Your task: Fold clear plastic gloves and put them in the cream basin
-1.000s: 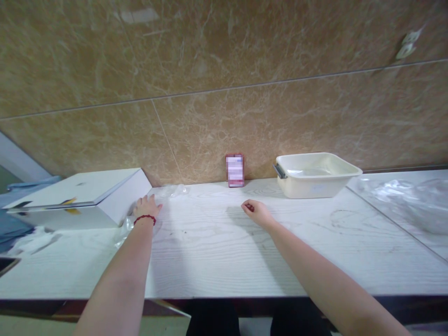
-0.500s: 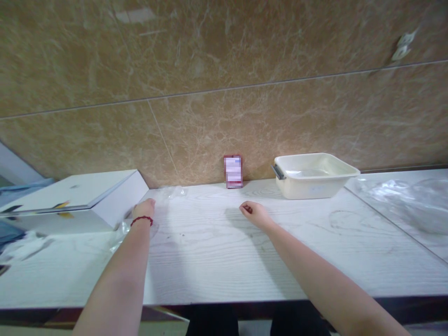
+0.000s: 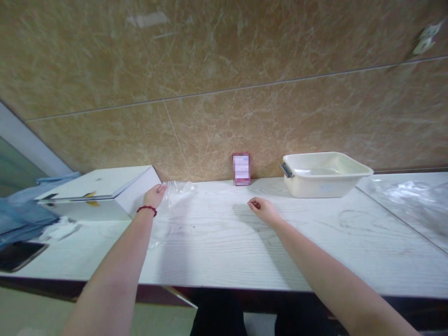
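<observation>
Clear plastic (image 3: 180, 187) is pinched in the left hand (image 3: 155, 196), left of frame center. Right of center, the right hand (image 3: 265, 211) is loosely curled.

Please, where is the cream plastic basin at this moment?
In the head view, the cream plastic basin stands right of centre on the white table, near the marbled wall, beyond the right hand and to its right.

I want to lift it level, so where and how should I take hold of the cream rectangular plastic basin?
The cream rectangular plastic basin is probably best gripped at both short ends, coming from left and right: under the flared rim, by the grey clip on the left. It stands upright, open-topped, its back long side close to the brown marbled wall.
</observation>
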Tool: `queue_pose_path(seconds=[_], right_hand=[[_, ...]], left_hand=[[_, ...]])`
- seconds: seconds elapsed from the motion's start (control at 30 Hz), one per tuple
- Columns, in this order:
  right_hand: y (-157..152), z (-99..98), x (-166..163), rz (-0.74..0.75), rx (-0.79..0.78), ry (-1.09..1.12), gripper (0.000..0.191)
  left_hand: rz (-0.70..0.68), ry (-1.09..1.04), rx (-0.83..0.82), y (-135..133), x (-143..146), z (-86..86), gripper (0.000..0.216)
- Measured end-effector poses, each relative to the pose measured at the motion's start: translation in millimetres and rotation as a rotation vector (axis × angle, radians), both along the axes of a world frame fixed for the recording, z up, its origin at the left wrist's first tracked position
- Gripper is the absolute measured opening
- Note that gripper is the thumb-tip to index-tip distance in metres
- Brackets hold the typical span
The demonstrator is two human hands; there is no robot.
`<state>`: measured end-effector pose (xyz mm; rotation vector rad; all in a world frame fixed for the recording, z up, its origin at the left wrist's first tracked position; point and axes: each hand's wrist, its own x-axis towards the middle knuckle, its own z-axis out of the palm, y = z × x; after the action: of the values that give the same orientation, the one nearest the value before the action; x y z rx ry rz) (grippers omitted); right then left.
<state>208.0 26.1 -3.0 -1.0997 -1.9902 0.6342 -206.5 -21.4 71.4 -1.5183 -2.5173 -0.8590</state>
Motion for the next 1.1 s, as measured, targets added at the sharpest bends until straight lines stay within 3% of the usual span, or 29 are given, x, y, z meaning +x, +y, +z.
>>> queue_pose_path(seconds=[0.17, 0.43, 0.53, 0.6, 0.73, 0.9, 1.1], right_hand=[[-2, 2.4, 3, -0.011, 0.004, 0.003, 0.023], [-8, 4.9, 2, 0.018, -0.010, 0.027, 0.022], [-15, 9.4, -2, 0.066, -0.050, 0.068, 0.021], [-20, 11.6, -4, 0.117, -0.087, 0.111, 0.023], [-24, 10.3, -8, 0.218, -0.175, 0.258, 0.043], [-19, 5.6, -7, 0.219, -0.296, 0.435, 0.069], [-16, 11.2, -3, 0.238, -0.291, 0.555, 0.063]], left_hand=[[-0.021, -0.239, 0.187, 2, 11, 11.2, 0.024], [-0.232, -0.665, 0.414, 1, 59, 34.9, 0.014], [-0.453, -1.194, 0.565, -11, 94, 36.3, 0.014], [-0.501, -1.419, 0.601, -20, 121, 29.2, 0.017], [-0.517, -1.686, 0.494, -35, 172, 2.9, 0.015], [-0.562, -1.812, 0.311, -38, 209, -18.7, 0.015], [-0.598, -1.789, 0.139, -10, 227, -24.7, 0.012]])
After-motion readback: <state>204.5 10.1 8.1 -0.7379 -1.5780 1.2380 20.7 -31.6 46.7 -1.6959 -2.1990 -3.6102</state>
